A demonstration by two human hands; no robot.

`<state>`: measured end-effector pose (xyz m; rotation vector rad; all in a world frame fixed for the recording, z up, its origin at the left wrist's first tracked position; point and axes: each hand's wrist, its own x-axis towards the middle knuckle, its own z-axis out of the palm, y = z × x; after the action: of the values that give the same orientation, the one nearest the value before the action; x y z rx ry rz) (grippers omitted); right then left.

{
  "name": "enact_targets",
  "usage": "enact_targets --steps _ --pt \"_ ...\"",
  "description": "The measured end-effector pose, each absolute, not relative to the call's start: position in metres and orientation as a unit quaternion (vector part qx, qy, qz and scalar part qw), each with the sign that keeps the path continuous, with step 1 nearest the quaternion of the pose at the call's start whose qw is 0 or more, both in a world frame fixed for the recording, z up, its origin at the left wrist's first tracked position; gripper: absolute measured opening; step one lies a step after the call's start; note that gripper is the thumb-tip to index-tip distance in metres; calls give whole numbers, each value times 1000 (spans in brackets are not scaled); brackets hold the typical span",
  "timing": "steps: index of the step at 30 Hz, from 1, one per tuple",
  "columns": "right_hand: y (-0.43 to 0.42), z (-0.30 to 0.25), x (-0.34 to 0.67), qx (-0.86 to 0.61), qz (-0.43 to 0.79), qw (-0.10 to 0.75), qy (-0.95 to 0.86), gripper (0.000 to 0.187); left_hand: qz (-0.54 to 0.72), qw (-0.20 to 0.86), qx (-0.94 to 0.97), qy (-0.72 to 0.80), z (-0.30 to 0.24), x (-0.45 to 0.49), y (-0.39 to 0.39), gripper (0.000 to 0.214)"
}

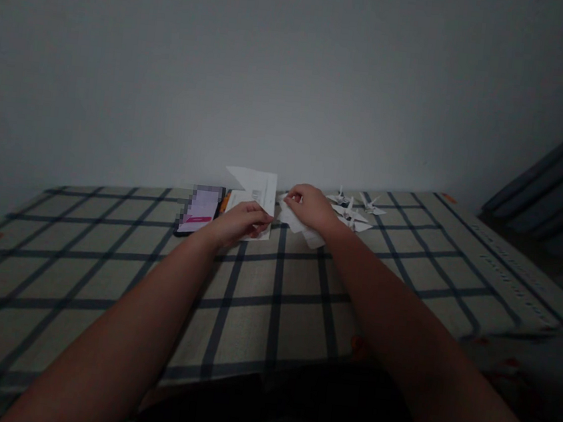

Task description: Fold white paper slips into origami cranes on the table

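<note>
My left hand [243, 222] is closed, pinching the lower edge of a white printed sheet of paper [256, 191] that lies near the far edge of the checked surface [273, 291]. A corner of the sheet is folded up. My right hand [309, 207] is closed on a crumpled white piece of paper [304, 230] just right of the sheet. Both forearms stretch forward from the near edge.
A phone [201, 210] with a lit screen lies left of the sheet, with something orange [225, 202] between them. Several white folded paper cranes [354, 212] stand right of my right hand. A plain wall rises behind. A dark striped panel [555, 193] leans at the right.
</note>
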<state>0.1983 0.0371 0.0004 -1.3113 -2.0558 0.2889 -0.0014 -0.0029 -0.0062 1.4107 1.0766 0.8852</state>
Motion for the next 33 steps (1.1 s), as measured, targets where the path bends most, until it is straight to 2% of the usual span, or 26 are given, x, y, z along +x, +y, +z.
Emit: enact_targets --steps 3,7,10,12,15,21,27,33 --pt "40 2 193 -484 224 412 -739 19 354 517 629 460 -7 -1 -4 16" --pt "37 5 187 -447 392 417 -687 41 311 512 660 454 -5 -2 -6 21" --pt "32 5 184 -410 448 423 -673 28 253 518 691 436 -4 -4 -7 30" --pt "30 5 183 -391 467 439 -660 17 239 513 696 442 -5 -4 -7 27" --pt "30 6 182 -387 469 476 -636 13 283 509 663 471 -7 -3 -4 25" --pt "32 5 181 -399 442 494 -634 13 510 434 564 483 -8 -5 8 38" --pt "33 0 181 -389 451 466 -654 23 497 379 597 503 -9 -9 11 42" --pt "40 -8 181 -376 502 487 -608 24 534 444 557 454 -5 -6 7 39"
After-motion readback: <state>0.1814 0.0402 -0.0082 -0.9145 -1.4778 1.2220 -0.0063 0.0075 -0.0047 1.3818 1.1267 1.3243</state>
